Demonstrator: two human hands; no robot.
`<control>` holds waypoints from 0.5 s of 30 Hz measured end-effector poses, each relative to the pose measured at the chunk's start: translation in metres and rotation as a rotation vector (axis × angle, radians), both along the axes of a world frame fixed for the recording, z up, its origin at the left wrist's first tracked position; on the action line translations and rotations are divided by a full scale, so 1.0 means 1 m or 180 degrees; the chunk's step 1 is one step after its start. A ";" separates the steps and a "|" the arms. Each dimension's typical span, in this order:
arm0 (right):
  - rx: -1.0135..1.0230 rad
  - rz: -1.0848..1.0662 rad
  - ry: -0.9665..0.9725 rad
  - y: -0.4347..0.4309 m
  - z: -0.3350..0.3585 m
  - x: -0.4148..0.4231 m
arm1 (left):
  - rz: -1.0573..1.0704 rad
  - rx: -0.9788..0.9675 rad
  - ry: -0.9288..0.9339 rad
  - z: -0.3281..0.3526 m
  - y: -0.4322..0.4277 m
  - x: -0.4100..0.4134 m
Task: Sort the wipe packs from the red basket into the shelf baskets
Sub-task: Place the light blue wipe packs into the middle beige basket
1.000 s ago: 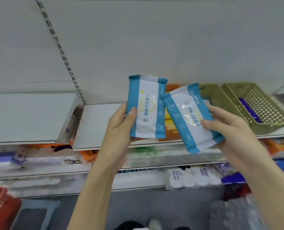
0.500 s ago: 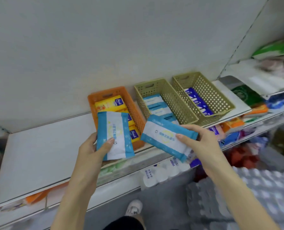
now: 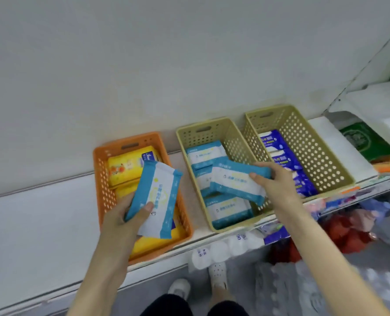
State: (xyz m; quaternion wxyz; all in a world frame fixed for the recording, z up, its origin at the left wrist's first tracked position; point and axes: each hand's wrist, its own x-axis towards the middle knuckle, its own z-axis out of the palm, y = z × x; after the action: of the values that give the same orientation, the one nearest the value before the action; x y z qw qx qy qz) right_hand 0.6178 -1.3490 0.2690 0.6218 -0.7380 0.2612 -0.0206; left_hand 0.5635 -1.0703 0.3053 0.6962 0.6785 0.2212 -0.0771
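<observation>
My left hand (image 3: 125,218) grips a blue-and-white wipe pack (image 3: 157,197), held upright over the orange basket (image 3: 102,179) of yellow packs (image 3: 123,166). In my right hand (image 3: 273,182) is a second blue-and-white wipe pack (image 3: 230,179), held slantwise inside the middle tan basket (image 3: 237,142), just above several matching blue-and-white packs (image 3: 225,210) lying there. The right tan basket (image 3: 314,144) holds dark blue packs (image 3: 278,142). The red basket is out of view.
The three baskets stand side by side on a white shelf (image 3: 36,215) against a white back panel. Green packaging (image 3: 367,140) lies on the shelf to the right. Lower shelves hold tissue rolls (image 3: 214,252) and red goods (image 3: 348,233). My shoes (image 3: 216,274) show on the floor.
My right hand has carried its pack up and right into the middle tan basket. My left hand has brought its pack over the orange basket. The view has tilted down onto the shelf.
</observation>
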 end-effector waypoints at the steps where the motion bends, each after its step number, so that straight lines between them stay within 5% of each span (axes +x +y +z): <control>1: 0.0261 -0.0058 0.0093 0.006 -0.009 0.018 | 0.0094 0.0046 0.0008 -0.001 -0.005 0.003; 4: 0.1123 -0.0223 0.0480 0.024 -0.036 0.067 | 0.0435 0.0175 0.0017 -0.004 -0.020 0.005; 15: 0.2237 -0.0504 0.1211 0.045 -0.073 0.136 | 0.1386 -0.0010 0.0206 0.000 -0.047 -0.025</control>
State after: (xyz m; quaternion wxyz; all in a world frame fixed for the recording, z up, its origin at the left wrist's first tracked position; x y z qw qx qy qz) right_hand 0.7535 -1.3039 0.1962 0.7732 -0.4488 0.4187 0.1590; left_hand 0.5389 -1.1171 0.3048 0.6900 0.6108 0.3846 0.0530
